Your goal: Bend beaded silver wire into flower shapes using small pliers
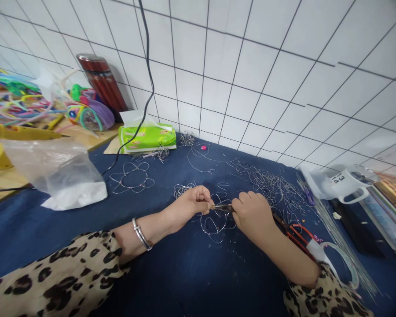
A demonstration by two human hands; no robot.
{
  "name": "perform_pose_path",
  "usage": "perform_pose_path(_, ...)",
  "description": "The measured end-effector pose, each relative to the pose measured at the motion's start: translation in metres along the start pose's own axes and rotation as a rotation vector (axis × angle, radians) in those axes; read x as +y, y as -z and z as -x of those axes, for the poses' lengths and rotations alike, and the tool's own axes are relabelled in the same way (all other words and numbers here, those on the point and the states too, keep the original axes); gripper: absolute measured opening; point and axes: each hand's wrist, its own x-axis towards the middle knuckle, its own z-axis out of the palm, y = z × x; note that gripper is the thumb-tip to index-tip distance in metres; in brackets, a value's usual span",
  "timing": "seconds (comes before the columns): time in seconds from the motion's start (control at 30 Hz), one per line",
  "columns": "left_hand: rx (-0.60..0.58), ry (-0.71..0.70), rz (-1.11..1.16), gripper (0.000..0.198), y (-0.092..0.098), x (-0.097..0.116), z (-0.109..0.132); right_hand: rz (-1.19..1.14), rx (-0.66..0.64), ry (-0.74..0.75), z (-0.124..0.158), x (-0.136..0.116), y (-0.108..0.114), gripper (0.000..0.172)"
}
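Note:
My left hand (193, 203) is closed in a pinch on a thin wire flower shape (214, 223) lying on the blue cloth (185, 281). My right hand (252, 212) is closed round a pair of pliers whose red handles (295, 233) stick out behind the wrist; the pliers' tip (222, 207) meets the wire between both hands. A finished wire flower (132, 177) lies flat to the left, apart from both hands.
A tangle of loose wire (270, 185) spreads at the right. A clear plastic bag (57, 171), a green tissue pack (147, 137), a red flask (102, 81), coloured cords (16, 101), a black cable (145, 79) and a white mug (346, 185) stand around. A tiled wall is behind.

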Motion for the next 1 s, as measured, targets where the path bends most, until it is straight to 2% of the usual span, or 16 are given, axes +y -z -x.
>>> perform_pose_path(0.17,-0.010,-0.001,-0.002,0.020,0.0009,-0.0009,-0.0001,-0.006,-0.040,-0.023,0.0014,-0.0010,-0.0013,0.013)
perform_pose_path(0.37,-0.019,0.001,-0.037,0.018,0.0007,-0.0008,0.0007,-0.074,-0.229,-0.123,0.0024,-0.0018,-0.0025,0.019)
perform_pose_path(0.53,-0.029,0.006,-0.073,0.017,-0.0007,0.0011,0.0015,-0.103,-0.339,-0.125,0.0026,-0.0008,0.0009,0.020)
perform_pose_path(0.77,-0.053,0.004,-0.100,0.018,-0.0006,0.0023,0.0019,-0.090,-0.252,-0.087,0.0021,-0.0016,0.0014,0.020)
perform_pose_path(1.0,-0.072,0.011,-0.107,0.019,0.0020,0.0016,0.0003,-0.051,-0.154,-0.002,0.0016,0.0017,0.0031,0.010)
